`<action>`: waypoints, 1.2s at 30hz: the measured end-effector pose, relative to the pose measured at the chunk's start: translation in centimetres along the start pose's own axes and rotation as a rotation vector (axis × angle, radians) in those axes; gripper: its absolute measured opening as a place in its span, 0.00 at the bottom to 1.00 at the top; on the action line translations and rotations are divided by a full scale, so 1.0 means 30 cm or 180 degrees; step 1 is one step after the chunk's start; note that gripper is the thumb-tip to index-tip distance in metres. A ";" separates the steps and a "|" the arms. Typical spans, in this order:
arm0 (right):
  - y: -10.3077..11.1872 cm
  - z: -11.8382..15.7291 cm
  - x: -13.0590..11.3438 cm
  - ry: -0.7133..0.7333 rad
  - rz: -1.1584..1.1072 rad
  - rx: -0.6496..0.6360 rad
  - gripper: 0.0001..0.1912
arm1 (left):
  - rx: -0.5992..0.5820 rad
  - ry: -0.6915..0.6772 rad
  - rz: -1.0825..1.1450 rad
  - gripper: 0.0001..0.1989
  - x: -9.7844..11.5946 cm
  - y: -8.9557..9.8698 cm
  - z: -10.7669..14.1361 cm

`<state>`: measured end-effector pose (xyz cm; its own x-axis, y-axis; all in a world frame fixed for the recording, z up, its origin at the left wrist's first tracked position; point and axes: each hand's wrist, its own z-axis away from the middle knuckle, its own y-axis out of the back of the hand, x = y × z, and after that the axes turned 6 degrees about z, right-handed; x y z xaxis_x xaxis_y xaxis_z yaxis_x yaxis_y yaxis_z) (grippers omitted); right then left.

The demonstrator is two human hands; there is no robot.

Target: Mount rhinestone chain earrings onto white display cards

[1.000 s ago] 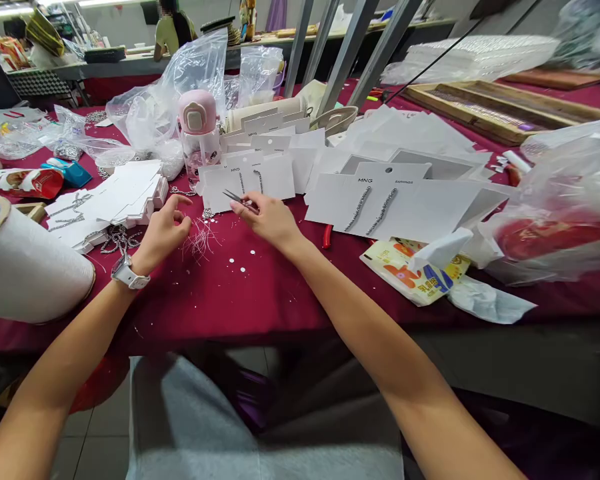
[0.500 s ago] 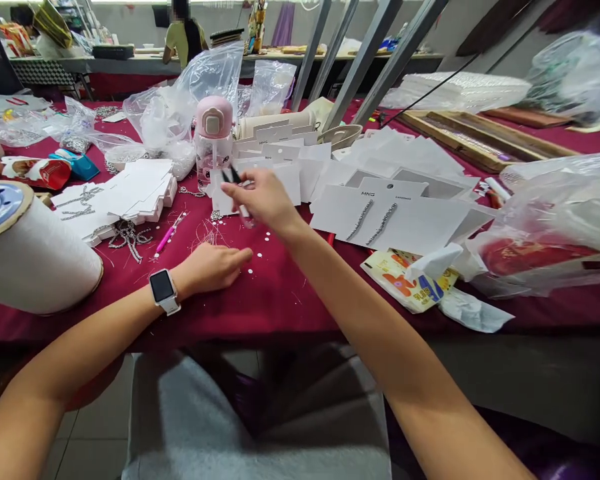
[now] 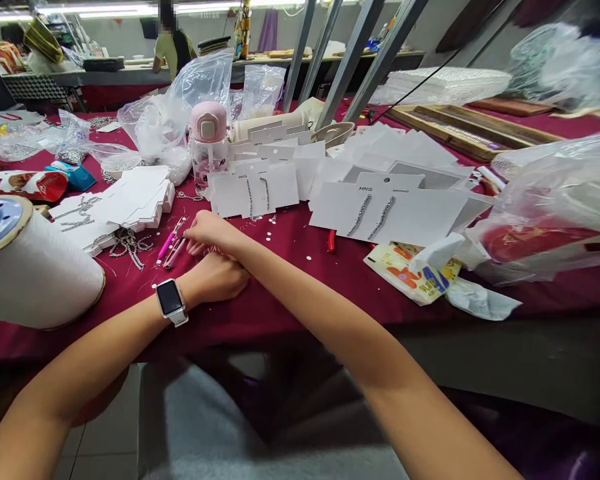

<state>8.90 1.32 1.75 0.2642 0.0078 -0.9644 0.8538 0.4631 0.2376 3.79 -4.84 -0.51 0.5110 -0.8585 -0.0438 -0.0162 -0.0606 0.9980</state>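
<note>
R hand (image 3: 213, 233) reaches across above the L one, fingers bent and bunched at one end of the tweezers (image 3: 176, 253); can't tell from here if they're gripped or merely touched. L hand (image 3: 221, 277) is loosely curled, knuckles up, low over the worktop (image 3: 290, 300), partly under the R wrist (its fingers are mostly hidden, so can't say whether it has anything). There's a watch (image 3: 170, 297) on the L wrist, screen up.

Right beside the tweezers lies a pink tool (image 3: 167, 245), approx. parallel, w/ white bits scattered nearby. Further L, a heap of chain (image 3: 129, 247) by the stack of blank cards (image 3: 140, 190), then a big spool (image 3: 35, 270) nearest the L edge.

Past the hands, one card (image 3: 284, 187) stands propped w/ two chains on it, in front of the pink-lidded bottle (image 3: 209, 123). Over to the R, an MNG card (image 3: 430, 217), also w/ two chains, leans before a pile of others; a floral pack (image 3: 400, 275) and tissue (image 3: 480, 298) lie near it.

Far back, a person (image 3: 167, 55) in a pale top.
</note>
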 end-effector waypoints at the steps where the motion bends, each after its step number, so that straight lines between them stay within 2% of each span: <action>1: 0.024 0.004 -0.009 0.0027 0.0309 0.0120 0.12 | 0.0038 -0.0017 0.0026 0.15 -0.001 0.003 0.003; 2: 0.056 0.004 -0.020 0.0103 0.0651 0.0288 0.11 | 0.0090 -0.0049 0.0021 0.14 -0.002 0.007 0.007; 4: 0.141 -0.007 -0.040 0.0624 0.2096 0.0991 0.08 | 0.0202 -0.0118 -0.0090 0.14 -0.006 0.018 0.015; 5: 0.192 -0.017 -0.046 0.0705 0.2622 0.1313 0.08 | 0.0260 -0.0130 -0.0185 0.14 -0.009 0.023 0.018; 6: 0.245 -0.030 -0.048 0.0660 0.2992 0.1456 0.11 | 0.0301 -0.0148 -0.0280 0.14 -0.012 0.029 0.021; 9: 0.390 -0.069 -0.028 0.0543 0.3745 0.1447 0.17 | 0.0388 -0.0196 -0.0435 0.15 -0.020 0.042 0.026; 12: 0.474 -0.098 0.016 0.0409 0.4097 0.1166 0.18 | 0.0427 -0.0212 -0.0439 0.17 -0.026 0.047 0.028; 15: 0.500 -0.113 0.054 0.0321 0.4134 0.1102 0.15 | 0.0405 -0.0190 -0.0376 0.20 -0.031 0.045 0.030; 18: 0.512 -0.120 0.064 0.0242 0.4096 0.1292 0.16 | 0.0495 -0.0172 -0.0314 0.24 -0.038 0.036 0.035; 20: 0.527 -0.122 0.059 0.0145 0.4071 0.1434 0.18 | 0.0679 -0.0198 -0.0287 0.26 -0.043 0.026 0.036; 24: 0.559 -0.123 0.045 -0.0039 0.4057 0.1544 0.18 | 0.1170 -0.0221 -0.0436 0.22 -0.053 0.007 0.031; 27: 0.565 -0.124 0.039 -0.0102 0.4052 0.1582 0.17 | 0.1367 -0.0239 -0.0543 0.21 -0.058 0.000 0.025; 33: 0.565 -0.124 0.029 -0.0007 0.4002 0.1613 0.13 | 0.1352 -0.0184 -0.0541 0.21 -0.067 0.003 0.031; 36: 0.573 -0.122 0.038 0.0042 0.3957 0.1556 0.13 | 0.1290 -0.0207 -0.0496 0.18 -0.070 0.011 0.036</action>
<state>22.24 12.53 4.32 0.9766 0.2001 -0.0786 0.1232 -0.2208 0.9675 1.78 -3.62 -0.12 0.4791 -0.8528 -0.2081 -0.2857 -0.3756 0.8817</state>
